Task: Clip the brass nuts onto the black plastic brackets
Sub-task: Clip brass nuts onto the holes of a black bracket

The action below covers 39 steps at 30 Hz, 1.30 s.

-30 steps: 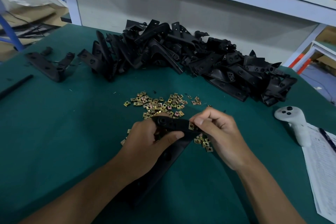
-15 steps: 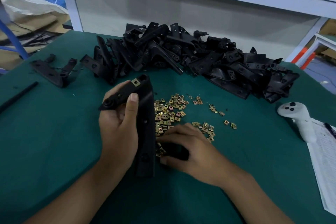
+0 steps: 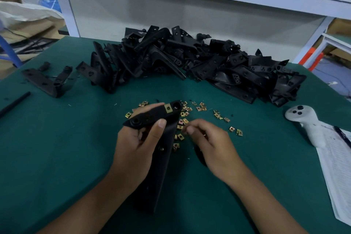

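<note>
My left hand (image 3: 136,150) grips a long black plastic bracket (image 3: 152,118) by its short arm, thumb on top, with the long arm pointing down toward me. One brass nut (image 3: 168,108) is clipped at the bracket's corner. Just to the right, my right hand (image 3: 212,144) hovers above the table with its fingers curled; a small brass glint shows between them, so it seems to pinch a brass nut. Several loose brass nuts (image 3: 201,108) lie scattered on the green table (image 3: 57,157) beyond both hands.
A big heap of black brackets (image 3: 190,62) fills the back of the table. Another bracket (image 3: 43,81) and a black rod (image 3: 13,103) lie at the left. On the right, a white controller (image 3: 307,121) rests beside a printed paper (image 3: 338,167).
My right hand has lifted off the nuts near me and moved up beside the bracket. My left hand has tilted the bracket and brought it slightly rightward over the nuts.
</note>
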### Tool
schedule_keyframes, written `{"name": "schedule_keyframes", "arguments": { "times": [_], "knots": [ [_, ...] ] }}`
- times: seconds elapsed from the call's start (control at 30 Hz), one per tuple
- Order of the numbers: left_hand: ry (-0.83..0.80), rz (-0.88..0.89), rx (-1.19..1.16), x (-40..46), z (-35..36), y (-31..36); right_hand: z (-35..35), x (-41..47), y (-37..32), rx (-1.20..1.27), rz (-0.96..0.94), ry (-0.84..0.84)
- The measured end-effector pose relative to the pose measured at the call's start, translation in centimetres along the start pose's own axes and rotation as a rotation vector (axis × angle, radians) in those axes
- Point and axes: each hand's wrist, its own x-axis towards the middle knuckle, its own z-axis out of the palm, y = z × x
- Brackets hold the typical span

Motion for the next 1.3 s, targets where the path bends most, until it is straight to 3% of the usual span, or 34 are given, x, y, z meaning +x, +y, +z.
{"name": "schedule_keyframes", "arguments": {
  "times": [0.1,0.23,0.53,0.8,1.0,1.3],
  "knots": [
    [-0.102,-0.058,-0.019,-0.1,0.0,0.2,-0.7,0.5,0.0,0.352,0.191,0.046],
    [-0.263,-0.152,-0.011,-0.4,0.1,0.6,-1.4,1.0,-0.2,0.627,0.228,0.047],
    [-0.444,-0.210,0.082,-0.6,0.3,0.7,-2.0,1.1,-0.6,0.594,0.247,0.040],
    [-0.592,-0.234,0.172,-1.1,0.6,0.8,-2.6,0.9,-0.9,0.593,0.146,0.013],
    [-0.588,-0.153,0.357,-1.3,0.5,1.0,-2.8,0.7,-1.2,0.469,0.117,-0.056],
    [-0.539,-0.155,0.405,-1.2,0.3,0.2,-2.8,0.3,-1.7,0.474,0.120,-0.192]
  ]
}}
